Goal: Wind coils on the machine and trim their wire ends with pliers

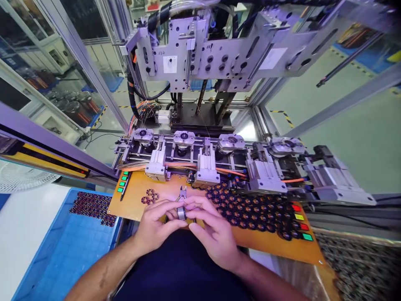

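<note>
Left hand (159, 219): thumb and forefinger closed on a short, grey, metallic-looking cylindrical part with a dark rim (181, 213), which sits at the fingertips, in front of the dark-clothed torso (181, 267). Right hand (216, 230): fingers bent and partly spread, the thumb parted from the forefinger by a visible gap; its fingertips lie just beside the part, and whether they touch it cannot be told. Just beyond the fingers, a small pair of silver metal cutters (183, 192) lies on the orange flat board (131, 198), its lower portion hidden by the hands. Left of the cutters lies a small cluster of dark rings with coppery spots (149, 196); on the right, close-set rows of black round parts with coppery centres (250, 209) cover the board. Behind stands a row of silver metal clamping fixtures (205, 167).
</note>
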Action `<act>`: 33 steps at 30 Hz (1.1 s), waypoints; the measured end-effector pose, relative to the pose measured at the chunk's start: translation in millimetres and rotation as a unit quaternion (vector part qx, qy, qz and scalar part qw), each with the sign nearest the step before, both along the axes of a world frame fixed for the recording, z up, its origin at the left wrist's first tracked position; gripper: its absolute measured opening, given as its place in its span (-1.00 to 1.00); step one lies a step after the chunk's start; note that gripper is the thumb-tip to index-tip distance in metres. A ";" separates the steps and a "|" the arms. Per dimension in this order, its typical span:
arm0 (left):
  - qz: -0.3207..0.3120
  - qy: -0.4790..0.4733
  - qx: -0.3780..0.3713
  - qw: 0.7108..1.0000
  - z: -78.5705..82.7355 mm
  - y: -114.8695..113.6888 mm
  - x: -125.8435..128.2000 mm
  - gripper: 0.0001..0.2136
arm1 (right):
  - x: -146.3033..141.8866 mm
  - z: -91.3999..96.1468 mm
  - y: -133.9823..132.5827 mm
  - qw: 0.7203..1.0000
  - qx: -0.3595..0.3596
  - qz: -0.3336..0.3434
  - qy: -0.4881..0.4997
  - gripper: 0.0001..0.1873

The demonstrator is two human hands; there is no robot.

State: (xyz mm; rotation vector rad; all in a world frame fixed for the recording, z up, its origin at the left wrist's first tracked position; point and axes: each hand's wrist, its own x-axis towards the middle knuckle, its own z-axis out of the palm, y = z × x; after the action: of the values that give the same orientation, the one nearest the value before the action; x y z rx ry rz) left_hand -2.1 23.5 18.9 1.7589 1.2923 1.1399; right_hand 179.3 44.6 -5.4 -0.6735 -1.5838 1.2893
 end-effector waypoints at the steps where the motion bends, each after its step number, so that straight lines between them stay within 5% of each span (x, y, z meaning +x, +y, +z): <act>1: 0.004 0.018 0.030 0.999 -0.1 1.3 -1.0 -0.67 | -1.0 -0.6 1.2 1.000 -0.028 0.012 0.008 -0.82; 8: -0.011 0.075 0.093 0.993 -6.5 5.8 -7.2 -0.59 | 0.7 7.7 21.6 0.989 -0.115 0.097 0.005 -0.89; 12: 0.047 0.114 0.095 0.988 -33.0 -2.1 -32.2 -0.56 | 36.8 39.1 85.6 0.988 0.052 0.076 -0.121 -0.84; 15: 0.152 0.177 0.128 0.964 -65.5 -7.5 -61.5 -0.56 | 74.7 54.4 154.9 0.933 0.224 -0.023 -0.281 -0.79; 17: 0.194 0.231 0.140 0.943 -86.2 -9.0 -78.8 -0.50 | 96.0 53.5 196.2 0.912 0.247 -0.071 -0.321 -0.79; 20: 0.163 0.303 0.084 0.935 -108.9 -10.2 -94.1 -0.35 | 114.1 41.8 235.1 0.890 0.258 -0.082 -0.368 -0.80; 26: 0.075 0.367 0.040 0.926 -131.9 -6.7 -96.3 -0.34 | 120.8 29.9 245.7 0.860 0.284 -0.045 -0.422 -0.77; 33: 0.080 0.365 0.051 0.926 -139.3 9.3 -84.7 -0.55 | 118.7 34.7 245.4 0.826 0.304 -0.029 -0.474 -0.78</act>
State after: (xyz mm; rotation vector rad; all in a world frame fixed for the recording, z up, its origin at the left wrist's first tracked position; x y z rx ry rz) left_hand -86.8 32.8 -120.4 2.3041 1.8519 0.6369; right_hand 297.9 290.0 29.4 -0.9910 -2.5721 0.2647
